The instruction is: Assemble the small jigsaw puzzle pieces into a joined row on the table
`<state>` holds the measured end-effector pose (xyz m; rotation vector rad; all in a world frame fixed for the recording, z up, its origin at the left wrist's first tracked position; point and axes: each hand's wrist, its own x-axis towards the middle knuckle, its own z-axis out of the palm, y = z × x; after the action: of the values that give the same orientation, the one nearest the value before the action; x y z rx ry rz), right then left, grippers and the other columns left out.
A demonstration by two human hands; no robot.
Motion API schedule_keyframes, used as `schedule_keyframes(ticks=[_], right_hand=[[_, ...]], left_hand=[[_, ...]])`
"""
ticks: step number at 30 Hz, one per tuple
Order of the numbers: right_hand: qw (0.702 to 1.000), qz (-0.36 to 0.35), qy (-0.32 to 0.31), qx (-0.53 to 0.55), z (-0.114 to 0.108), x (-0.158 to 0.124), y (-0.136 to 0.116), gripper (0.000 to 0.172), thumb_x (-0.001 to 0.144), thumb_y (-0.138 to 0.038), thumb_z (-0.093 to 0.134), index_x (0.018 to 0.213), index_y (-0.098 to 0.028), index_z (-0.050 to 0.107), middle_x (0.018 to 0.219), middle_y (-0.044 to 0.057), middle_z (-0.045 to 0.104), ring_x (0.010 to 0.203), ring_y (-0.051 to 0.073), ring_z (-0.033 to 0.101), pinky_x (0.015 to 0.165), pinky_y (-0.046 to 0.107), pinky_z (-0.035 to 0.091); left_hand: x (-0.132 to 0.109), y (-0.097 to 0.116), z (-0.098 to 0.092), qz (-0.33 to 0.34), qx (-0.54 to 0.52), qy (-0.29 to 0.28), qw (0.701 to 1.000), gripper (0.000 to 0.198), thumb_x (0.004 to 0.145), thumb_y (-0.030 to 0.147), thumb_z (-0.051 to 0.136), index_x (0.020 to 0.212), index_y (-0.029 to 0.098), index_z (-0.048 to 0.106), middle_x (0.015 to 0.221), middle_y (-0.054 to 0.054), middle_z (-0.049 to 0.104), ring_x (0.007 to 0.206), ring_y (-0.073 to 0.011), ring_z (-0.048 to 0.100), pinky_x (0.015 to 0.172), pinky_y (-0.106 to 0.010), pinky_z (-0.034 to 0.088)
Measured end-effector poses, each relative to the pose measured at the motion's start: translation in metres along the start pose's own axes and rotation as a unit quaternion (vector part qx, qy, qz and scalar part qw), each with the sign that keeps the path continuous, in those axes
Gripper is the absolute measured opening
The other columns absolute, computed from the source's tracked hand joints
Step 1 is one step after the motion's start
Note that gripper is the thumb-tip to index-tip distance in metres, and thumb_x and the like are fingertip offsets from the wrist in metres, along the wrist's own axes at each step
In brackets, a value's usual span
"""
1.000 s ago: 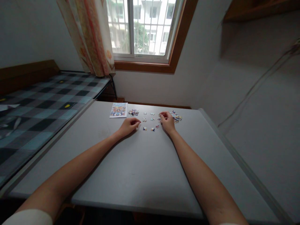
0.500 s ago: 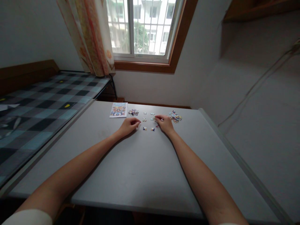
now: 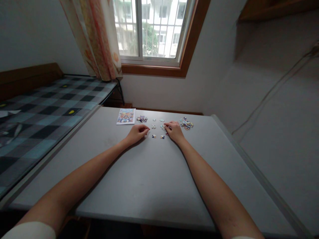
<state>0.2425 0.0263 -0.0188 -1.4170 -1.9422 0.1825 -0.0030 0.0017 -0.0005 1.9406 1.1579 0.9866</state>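
Note:
My left hand (image 3: 138,133) rests on the table with thumb and fingers drawn together in a pinch. Whatever lies between those fingertips is too small to make out. Just right of them is a pale puzzle piece (image 3: 154,126). My right hand (image 3: 175,131) has its thumb and forefinger closed at the edge of a light green-blue puzzle piece (image 3: 162,127), partly covering it. Loose pieces lie apart in two short columns: two pale ones at the back, a far left piece (image 3: 154,119) and a far right piece (image 3: 161,120), and two dark-and-yellow ones in front, a left piece (image 3: 154,136) and a right piece (image 3: 162,136).
A printed picture sheet (image 3: 126,116) lies at the back left of the grey table (image 3: 144,186). Beside it is one heap of puzzle pieces (image 3: 142,119); another heap (image 3: 186,123) lies behind my right hand. A checked bed (image 3: 50,106) adjoins the left side.
My right hand has shifted very slightly left, its fingertips nearer the middle right piece. The left hand stays in place.

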Motion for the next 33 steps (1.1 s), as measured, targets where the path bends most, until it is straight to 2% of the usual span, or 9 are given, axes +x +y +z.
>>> schedule_keyframes(ticks=[6,17,23,28,33], right_hand=[[1.000,-0.001,0.013,0.002,0.000,-0.001,0.001,0.027,0.085,-0.017,0.050,0.094,-0.021,0.075,0.088,0.008,0.066,0.090,0.024,0.055,0.089,0.039,0.042],[1.000,0.014,-0.002,-0.017,-0.001,-0.003,-0.004,0.034,0.085,-0.012,0.048,0.101,-0.023,0.075,0.096,0.010,0.064,0.095,0.025,0.051,0.090,0.040,0.039],[0.999,0.034,0.002,-0.041,-0.006,-0.004,-0.011,0.025,0.086,-0.027,0.055,0.102,-0.020,0.073,0.097,0.009,0.064,0.097,0.026,0.051,0.092,0.040,0.037],[0.997,0.028,-0.025,-0.069,-0.007,-0.006,-0.013,0.029,0.083,-0.040,0.062,0.105,-0.025,0.073,0.102,0.009,0.064,0.101,0.028,0.050,0.093,0.043,0.035],[0.995,0.022,-0.034,-0.088,-0.005,-0.006,-0.011,0.031,0.084,-0.043,0.061,0.108,-0.027,0.072,0.105,0.009,0.064,0.102,0.029,0.048,0.093,0.043,0.035]], left_hand=[[0.000,0.000,0.000,-0.002,-0.006,-0.001,1.000,0.023,0.080,0.031,0.058,0.084,0.012,0.069,0.066,-0.003,0.065,0.057,-0.0116,0.055,0.053,-0.021,0.040],[0.001,-0.003,0.001,0.006,-0.003,0.003,1.000,0.023,0.080,0.029,0.057,0.085,0.011,0.070,0.066,-0.003,0.065,0.058,-0.0110,0.054,0.053,-0.021,0.040],[0.000,-0.001,0.001,0.005,0.003,-0.002,1.000,0.024,0.080,0.031,0.057,0.085,0.011,0.070,0.066,-0.003,0.064,0.059,-0.0114,0.055,0.054,-0.021,0.040],[0.000,0.001,0.000,0.002,0.007,0.002,1.000,0.024,0.080,0.031,0.056,0.085,0.011,0.070,0.066,-0.003,0.064,0.058,-0.0115,0.054,0.053,-0.021,0.040],[-0.001,0.003,0.000,0.004,0.007,-0.005,1.000,0.025,0.081,0.032,0.056,0.085,0.011,0.070,0.066,-0.003,0.064,0.058,-0.0113,0.054,0.053,-0.021,0.039]])
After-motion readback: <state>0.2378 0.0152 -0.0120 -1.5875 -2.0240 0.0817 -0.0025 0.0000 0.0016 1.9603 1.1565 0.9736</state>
